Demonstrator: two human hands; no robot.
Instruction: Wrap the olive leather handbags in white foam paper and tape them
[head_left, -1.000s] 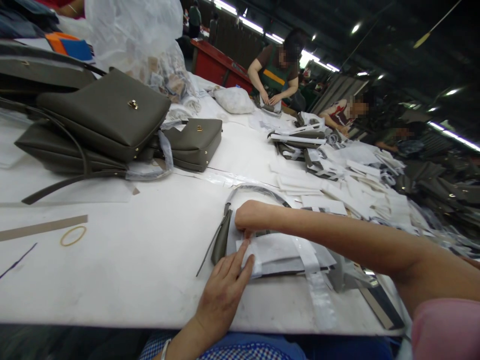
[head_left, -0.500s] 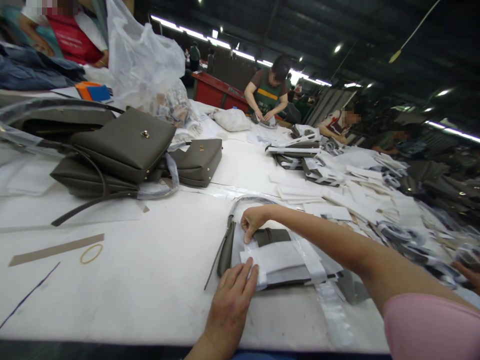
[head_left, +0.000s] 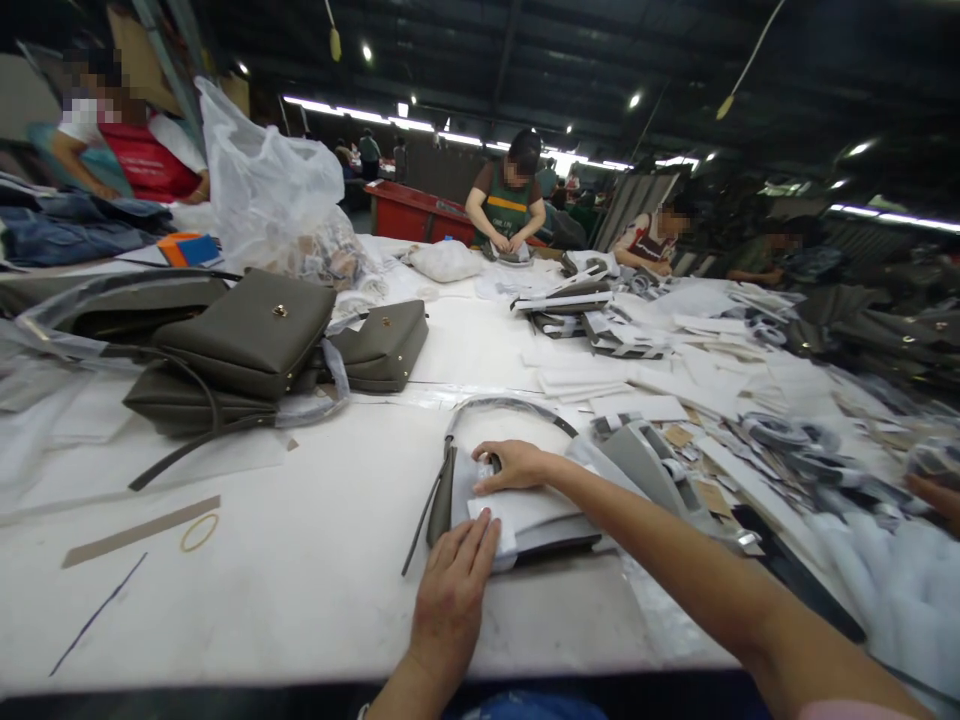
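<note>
A dark olive handbag (head_left: 442, 503) lies on its side on the table before me, its front covered by white paper (head_left: 529, 510). Its handle (head_left: 517, 404), sleeved in clear plastic, arches behind. My left hand (head_left: 454, 575) rests on the paper's near left corner, fingers stretched out. Over the bag's upper part is my right hand (head_left: 511, 467), thumb and fingers apart, the tips touching the wrapping near a strip of tape. My right forearm hides part of the bag's right end.
Finished-looking olive handbags (head_left: 251, 325) are piled at the left. A brown strip (head_left: 142, 530) and a yellow rubber band (head_left: 199, 533) lie nearby. Wrapped bags (head_left: 566, 305), papers and grey parts (head_left: 652, 470) crowd the right. Across the table a person in a green apron (head_left: 506, 205) works.
My right hand has gone from a pinch on the wrapping to thumb and fingers spread apart. My left hand stays on the bag. The view has turned a little to the right.
</note>
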